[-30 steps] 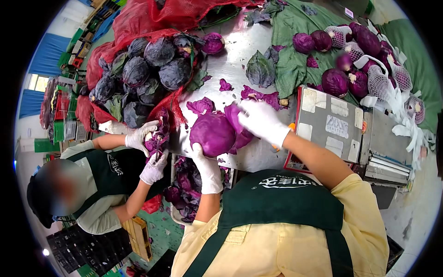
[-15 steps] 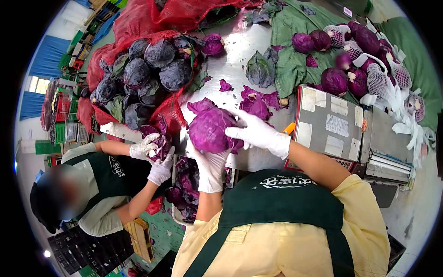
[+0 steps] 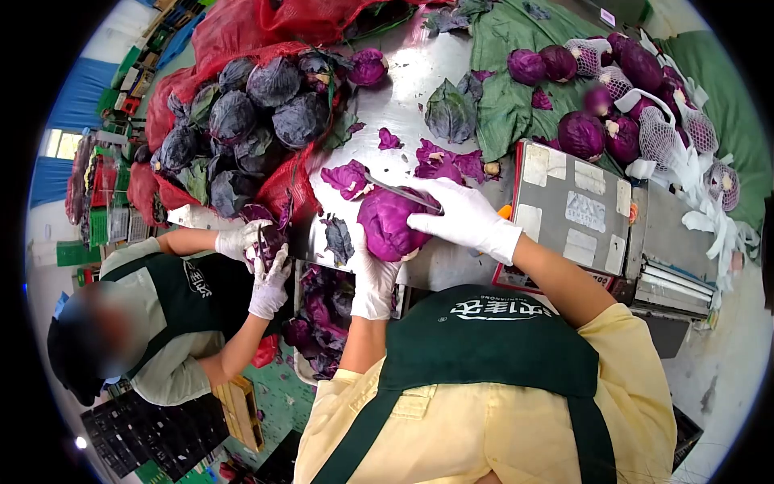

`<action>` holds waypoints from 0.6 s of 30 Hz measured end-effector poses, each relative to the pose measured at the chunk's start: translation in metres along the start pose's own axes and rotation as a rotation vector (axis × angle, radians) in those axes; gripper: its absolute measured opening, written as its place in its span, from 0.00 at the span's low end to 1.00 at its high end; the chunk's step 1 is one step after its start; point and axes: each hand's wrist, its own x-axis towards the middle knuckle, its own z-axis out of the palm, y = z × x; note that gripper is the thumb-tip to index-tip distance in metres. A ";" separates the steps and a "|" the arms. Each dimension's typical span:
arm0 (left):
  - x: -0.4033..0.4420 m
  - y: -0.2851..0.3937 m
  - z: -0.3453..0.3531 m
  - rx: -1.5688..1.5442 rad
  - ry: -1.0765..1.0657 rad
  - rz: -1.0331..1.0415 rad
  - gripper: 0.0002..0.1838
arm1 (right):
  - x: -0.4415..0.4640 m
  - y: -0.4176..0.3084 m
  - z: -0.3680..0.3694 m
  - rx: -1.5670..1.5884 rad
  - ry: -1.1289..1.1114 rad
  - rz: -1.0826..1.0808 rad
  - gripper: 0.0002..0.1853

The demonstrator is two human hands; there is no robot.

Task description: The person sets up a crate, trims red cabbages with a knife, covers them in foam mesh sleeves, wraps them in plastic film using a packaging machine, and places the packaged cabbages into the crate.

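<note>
In the head view, a peeled purple cabbage (image 3: 389, 226) rests on my left hand (image 3: 373, 278), whose gloved fingers curl round its near left side. My right hand (image 3: 463, 216), also in a white glove, is closed round a knife. The thin metal blade (image 3: 403, 192) lies across the top of the cabbage, and an orange bit shows behind my wrist. Most of the knife's handle is hidden by my hand. A loose purple leaf (image 3: 347, 179) is at the cabbage's far left, and a dark leaf (image 3: 338, 240) lies beside my left hand.
A red mesh sack (image 3: 290, 189) of dark cabbages lies at left. Below the table edge stands a crate (image 3: 302, 367) of leaves. A co-worker's gloved hands (image 3: 266, 282) hold another cabbage. Right are a metal machine (image 3: 576, 218) and netted cabbages (image 3: 657, 133) on green cloth.
The cabbage has shifted right and turned in my hands. The knife blade now shows over it. A purple leaf has parted from its left side, and a dark leaf shows on the table.
</note>
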 end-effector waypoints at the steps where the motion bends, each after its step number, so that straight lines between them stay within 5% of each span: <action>1: 0.001 -0.002 0.000 0.093 0.039 0.052 0.43 | -0.002 -0.001 0.004 -0.043 0.013 -0.019 0.40; 6: -0.008 -0.011 0.019 0.330 0.332 0.329 0.34 | 0.000 -0.001 0.011 -0.183 -0.034 0.010 0.36; 10: -0.011 -0.002 0.014 0.416 0.364 0.431 0.35 | 0.006 0.011 0.008 -0.191 0.028 -0.022 0.21; 12: -0.012 0.004 0.009 0.353 0.401 0.381 0.37 | 0.018 0.024 0.009 -0.291 0.199 -0.028 0.14; 15: -0.016 0.018 -0.025 0.086 0.096 -0.031 0.39 | 0.037 0.032 -0.013 0.188 0.261 0.125 0.14; 18: -0.021 0.012 -0.015 -0.169 0.084 -0.113 0.36 | 0.049 0.038 -0.038 0.397 0.282 0.221 0.18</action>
